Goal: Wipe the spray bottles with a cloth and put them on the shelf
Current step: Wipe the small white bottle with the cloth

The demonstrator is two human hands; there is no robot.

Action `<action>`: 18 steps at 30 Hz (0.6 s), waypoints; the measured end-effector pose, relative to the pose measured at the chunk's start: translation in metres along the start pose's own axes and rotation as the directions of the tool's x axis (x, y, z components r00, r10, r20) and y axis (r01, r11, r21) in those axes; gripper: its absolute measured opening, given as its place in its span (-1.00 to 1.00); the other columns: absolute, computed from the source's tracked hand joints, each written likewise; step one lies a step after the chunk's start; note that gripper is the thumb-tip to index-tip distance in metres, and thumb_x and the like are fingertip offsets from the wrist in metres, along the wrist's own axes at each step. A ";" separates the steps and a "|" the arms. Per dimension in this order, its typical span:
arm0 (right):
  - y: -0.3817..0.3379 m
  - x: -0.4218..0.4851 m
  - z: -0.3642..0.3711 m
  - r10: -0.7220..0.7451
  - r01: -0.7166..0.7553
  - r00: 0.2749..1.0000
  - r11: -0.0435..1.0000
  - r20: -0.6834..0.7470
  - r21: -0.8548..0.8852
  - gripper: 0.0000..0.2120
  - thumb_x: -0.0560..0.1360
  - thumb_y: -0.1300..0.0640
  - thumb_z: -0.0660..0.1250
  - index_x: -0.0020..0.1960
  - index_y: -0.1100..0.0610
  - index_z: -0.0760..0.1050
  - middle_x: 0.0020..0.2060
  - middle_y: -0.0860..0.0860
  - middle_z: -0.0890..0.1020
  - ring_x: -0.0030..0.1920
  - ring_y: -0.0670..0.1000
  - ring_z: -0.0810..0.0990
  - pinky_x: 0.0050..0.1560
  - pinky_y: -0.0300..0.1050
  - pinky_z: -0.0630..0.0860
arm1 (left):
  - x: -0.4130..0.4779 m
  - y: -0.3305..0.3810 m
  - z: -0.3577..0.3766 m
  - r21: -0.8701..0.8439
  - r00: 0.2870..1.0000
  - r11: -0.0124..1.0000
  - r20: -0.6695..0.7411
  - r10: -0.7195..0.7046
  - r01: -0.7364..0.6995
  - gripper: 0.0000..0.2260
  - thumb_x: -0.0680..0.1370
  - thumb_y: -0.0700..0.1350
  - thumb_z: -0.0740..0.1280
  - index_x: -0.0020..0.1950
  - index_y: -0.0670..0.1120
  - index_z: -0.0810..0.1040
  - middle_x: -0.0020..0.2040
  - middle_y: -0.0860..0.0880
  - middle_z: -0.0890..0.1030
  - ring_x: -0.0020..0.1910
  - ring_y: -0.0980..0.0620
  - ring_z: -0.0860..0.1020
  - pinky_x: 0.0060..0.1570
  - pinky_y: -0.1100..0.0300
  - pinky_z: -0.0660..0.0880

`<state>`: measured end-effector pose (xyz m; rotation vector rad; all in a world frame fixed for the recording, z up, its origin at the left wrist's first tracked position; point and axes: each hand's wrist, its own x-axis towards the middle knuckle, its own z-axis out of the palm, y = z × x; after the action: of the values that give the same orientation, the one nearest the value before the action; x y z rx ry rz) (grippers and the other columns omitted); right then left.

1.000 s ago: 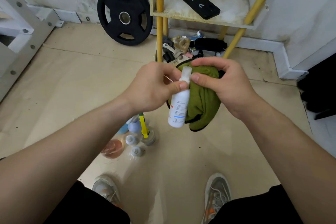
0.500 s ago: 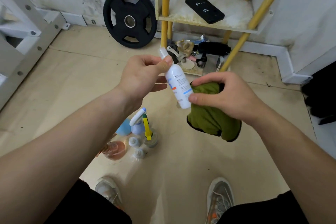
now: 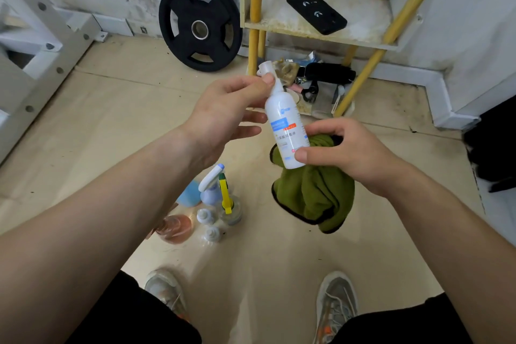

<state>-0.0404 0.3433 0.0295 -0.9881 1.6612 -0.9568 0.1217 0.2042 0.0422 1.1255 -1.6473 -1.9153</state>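
A white spray bottle with a blue label is held tilted in front of me. My left hand pinches its neck just under the nozzle. My right hand holds a green cloth and presses its thumb and fingers against the bottle's lower end. Most of the cloth hangs loose below that hand. Several other spray bottles stand on the floor below my left forearm. The yellow-legged shelf stands ahead, its board dusty.
A black phone lies on the shelf board. Clutter sits on the shelf's bottom level. A black weight plate leans on the wall at left. A white metal frame is far left. My shoes are below.
The bottle has been tipped from hanging nozzle-up in both hands to leaning with its nozzle up-left. The cloth moved from around the bottle's top down to its base.
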 end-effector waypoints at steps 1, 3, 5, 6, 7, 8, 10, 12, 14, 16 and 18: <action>0.003 0.001 -0.002 0.003 -0.006 0.999 0.998 0.048 0.068 -0.57 0.22 0.06 0.68 0.06 0.05 0.71 -0.05 0.03 0.76 -0.03 0.03 0.74 -0.01 -0.13 0.63 | 0.000 0.002 -0.002 -0.006 0.999 1.000 0.052 0.014 -0.014 -0.83 0.61 0.07 0.34 -0.05 0.06 0.69 -0.12 0.04 0.65 -0.16 0.07 0.58 -0.17 0.21 0.55; 0.008 0.002 -0.004 0.025 -0.054 0.991 0.974 0.132 0.218 -0.54 0.19 0.02 0.59 0.07 0.09 0.71 0.01 0.11 0.75 0.00 0.10 0.74 -0.02 -0.11 0.64 | -0.001 0.003 -0.004 -0.036 0.986 0.999 0.164 0.031 -0.026 -0.78 0.63 0.02 0.30 -0.11 0.11 0.73 -0.08 0.10 0.68 -0.08 0.09 0.58 0.05 0.13 0.53; 0.013 0.003 -0.003 0.042 -0.113 0.977 0.935 0.210 0.335 -0.53 0.18 0.03 0.54 0.08 0.13 0.71 0.03 0.17 0.74 -0.01 0.12 0.73 -0.02 -0.08 0.65 | -0.002 0.003 -0.004 -0.090 0.969 0.996 0.244 0.038 -0.016 -0.76 0.63 -0.03 0.28 -0.10 0.09 0.74 -0.04 0.11 0.70 -0.01 0.06 0.60 0.23 0.05 0.50; 0.015 0.003 -0.002 0.038 -0.122 0.972 0.924 0.230 0.362 -0.54 0.19 0.05 0.53 0.07 0.15 0.71 0.03 0.18 0.73 -0.02 0.13 0.73 -0.02 -0.08 0.66 | -0.002 0.003 -0.004 -0.107 0.964 0.994 0.262 0.041 -0.013 -0.75 0.63 -0.06 0.28 -0.09 0.07 0.74 -0.05 0.11 0.70 -0.01 0.05 0.60 0.24 0.05 0.50; 0.016 0.003 0.000 0.039 -0.131 0.970 0.915 0.239 0.381 -0.55 0.19 0.07 0.54 0.07 0.16 0.71 0.03 0.19 0.73 -0.03 0.12 0.73 -0.02 -0.07 0.66 | -0.001 0.003 -0.004 -0.120 0.964 0.993 0.264 0.042 -0.010 -0.75 0.63 -0.07 0.28 -0.10 0.05 0.75 -0.06 0.10 0.70 -0.01 0.04 0.61 0.23 0.06 0.52; 0.017 0.004 0.001 0.044 -0.136 0.972 0.908 0.232 0.397 -0.55 0.20 0.08 0.55 0.07 0.17 0.70 0.02 0.19 0.73 -0.04 0.12 0.72 -0.03 -0.07 0.67 | 0.000 0.003 -0.005 -0.132 0.968 0.991 0.250 0.041 -0.008 -0.77 0.62 -0.08 0.28 -0.09 0.02 0.74 -0.06 0.07 0.71 -0.02 0.01 0.62 0.21 0.07 0.55; 0.018 0.006 0.000 0.044 -0.123 0.982 0.891 0.186 0.437 -0.46 0.22 0.06 0.62 0.16 0.22 0.66 0.08 0.23 0.71 0.00 0.15 0.72 0.01 -0.01 0.67 | 0.003 0.002 -0.009 -0.143 0.980 0.990 0.194 0.035 -0.007 -0.85 0.61 -0.08 0.32 -0.04 -0.04 0.68 -0.03 0.00 0.69 -0.01 -0.06 0.62 0.17 0.03 0.60; 0.016 0.007 -0.003 0.003 -0.071 0.991 0.862 0.135 0.502 -0.45 0.37 -0.03 0.55 0.26 0.26 0.61 0.19 0.28 0.66 0.15 0.25 0.67 0.17 0.13 0.62 | 0.005 0.000 -0.013 -0.129 0.987 0.992 0.160 0.027 -0.006 -0.88 0.61 -0.07 0.35 -0.02 -0.07 0.65 -0.05 -0.04 0.67 -0.05 -0.07 0.63 0.06 0.04 0.63; 0.012 0.008 -0.007 -0.011 -0.018 0.999 0.824 0.047 0.566 -0.59 0.50 0.06 0.33 0.25 0.27 0.60 0.21 0.25 0.65 0.21 0.21 0.64 0.22 0.11 0.59 | 0.006 -0.002 -0.012 -0.097 0.989 0.995 0.143 0.025 -0.011 -0.89 0.61 -0.08 0.36 -0.05 -0.08 0.62 -0.11 -0.02 0.66 -0.10 -0.06 0.64 0.00 0.05 0.64; 0.010 0.009 -0.011 -0.047 0.028 0.999 0.818 0.019 0.574 -0.56 0.42 0.18 0.26 0.26 0.25 0.59 0.26 0.22 0.62 0.28 0.14 0.61 0.22 0.03 0.59 | 0.005 -0.006 -0.008 -0.066 0.993 0.998 0.114 0.030 -0.023 -0.89 0.61 -0.10 0.36 -0.08 -0.10 0.60 -0.18 0.00 0.64 -0.17 -0.07 0.63 -0.09 0.08 0.65; 0.013 0.013 -0.012 -0.126 0.112 0.992 0.879 -0.001 0.464 -0.52 0.34 0.23 0.38 0.27 0.15 0.62 0.42 0.20 0.49 0.46 0.15 0.45 0.36 0.14 0.51 | 0.003 -0.009 -0.003 -0.059 0.996 0.998 0.081 0.030 -0.026 -0.88 0.61 -0.11 0.36 -0.07 -0.13 0.59 -0.22 0.00 0.63 -0.24 -0.03 0.64 -0.21 0.14 0.63</action>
<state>-0.0570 0.3379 0.0160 -0.7751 1.2663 -1.3399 0.1239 0.2018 0.0327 1.0093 -1.6295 -2.0021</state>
